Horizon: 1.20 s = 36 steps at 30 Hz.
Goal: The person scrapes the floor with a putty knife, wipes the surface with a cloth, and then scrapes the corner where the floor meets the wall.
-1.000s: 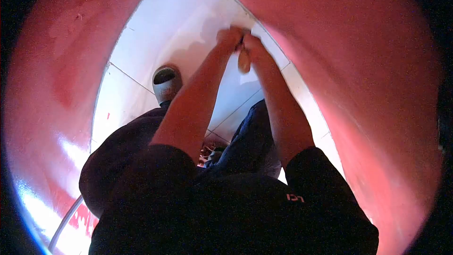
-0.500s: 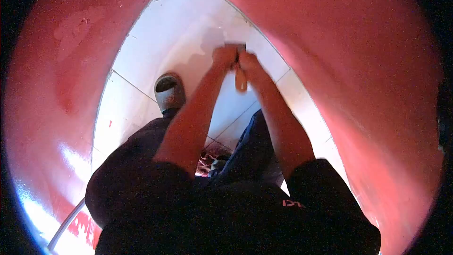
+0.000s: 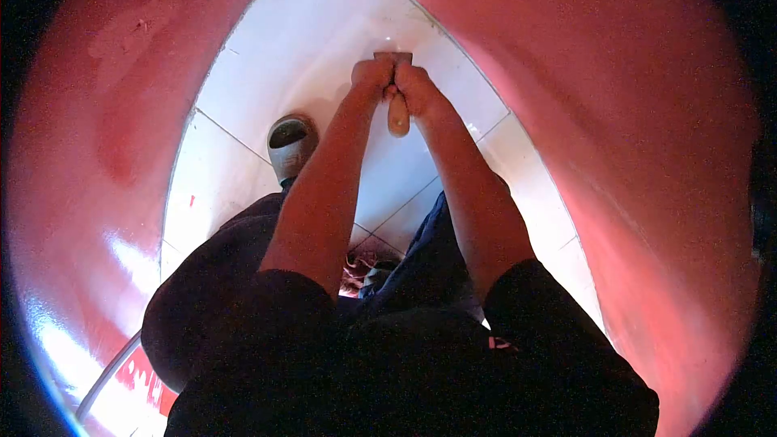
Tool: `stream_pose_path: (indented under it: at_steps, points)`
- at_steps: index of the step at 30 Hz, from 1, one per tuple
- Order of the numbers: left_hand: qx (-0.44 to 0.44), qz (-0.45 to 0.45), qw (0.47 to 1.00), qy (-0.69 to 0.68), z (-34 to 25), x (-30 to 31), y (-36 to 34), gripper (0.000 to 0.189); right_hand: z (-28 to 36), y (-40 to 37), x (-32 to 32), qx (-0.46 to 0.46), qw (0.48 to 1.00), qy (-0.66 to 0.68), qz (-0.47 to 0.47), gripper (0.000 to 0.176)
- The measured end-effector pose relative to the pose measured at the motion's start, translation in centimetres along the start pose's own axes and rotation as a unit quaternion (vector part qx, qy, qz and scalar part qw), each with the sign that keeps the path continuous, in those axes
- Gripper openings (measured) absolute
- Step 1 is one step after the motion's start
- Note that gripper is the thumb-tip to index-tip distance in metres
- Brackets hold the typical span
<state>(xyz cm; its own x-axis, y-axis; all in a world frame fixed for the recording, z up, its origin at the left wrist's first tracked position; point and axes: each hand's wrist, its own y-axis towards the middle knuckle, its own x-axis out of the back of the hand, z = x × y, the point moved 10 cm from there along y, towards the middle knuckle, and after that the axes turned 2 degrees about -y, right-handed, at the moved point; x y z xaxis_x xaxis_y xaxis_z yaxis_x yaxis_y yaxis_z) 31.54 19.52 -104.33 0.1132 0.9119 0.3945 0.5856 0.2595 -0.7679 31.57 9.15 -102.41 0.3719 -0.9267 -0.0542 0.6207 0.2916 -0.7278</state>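
Both hands are closed around a scraper (image 3: 398, 119), with its light wooden handle pointing back toward me and a wide flat edge showing beyond my fingers. My left hand (image 3: 371, 77) grips it from the left side. Pressed in close on the other side is my right hand (image 3: 413, 87), also closed on it. The scraper's front edge is right at the white tiled floor (image 3: 312, 40), its neck hidden by my fingers. My two forearms stretch straight out in front of me.
Red curved walls (image 3: 105, 137) rise on the left and right, meeting the tiles in a narrowing point ahead. A clog-like shoe (image 3: 290, 146) stands left of my arms. Pinkish cloth (image 3: 356, 272) lies between my legs. A grey hose or cable (image 3: 109, 374) runs at lower left.
Both hands have slid the scraper forward, away from me, and slightly to the left. My grip on it is the same.
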Motion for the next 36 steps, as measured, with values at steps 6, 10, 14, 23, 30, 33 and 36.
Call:
stream_pose_path:
  at_steps: [6, 10, 14, 23, 30, 33, 36]
  points:
    - [-0.027, -0.025, 0.965, -0.261, 1.3, 1.8, 4.3, 0.037, 4.3, 3.5, -2.9, 0.013, 0.990, -0.069, 0.121, 0.040]
    - [0.017, -0.024, 0.997, -0.077, 1.3, 0.2, -2.9, 0.035, -2.1, 3.2, -2.4, -0.071, 0.994, -0.021, 0.078, 0.031]
    - [-0.020, -0.086, 0.994, -0.072, 1.4, 3.0, -0.2, 0.038, 1.5, 2.9, -3.7, -0.019, 0.996, 0.018, 0.081, 0.029]
    - [-0.068, -0.175, 0.982, 0.007, -2.9, 4.3, -1.7, 0.042, 5.9, -1.0, -2.0, 0.000, 0.995, 0.101, -0.016, 0.027]
    - [-0.044, -0.034, 0.998, 0.018, 1.8, 4.0, 9.0, 0.036, 5.4, 3.4, -3.1, -0.013, 0.988, 0.147, 0.053, 0.040]
    - [-0.033, 0.071, 0.996, -0.041, -2.2, 1.3, 1.3, 0.030, 3.9, -1.0, -2.9, -0.074, 0.946, 0.316, -0.012, 0.028]
    - [-0.063, 0.197, 0.951, 0.230, -1.8, 1.0, -3.0, 0.042, 0.7, -5.1, -4.4, -0.119, 0.922, 0.361, -0.071, 0.026]
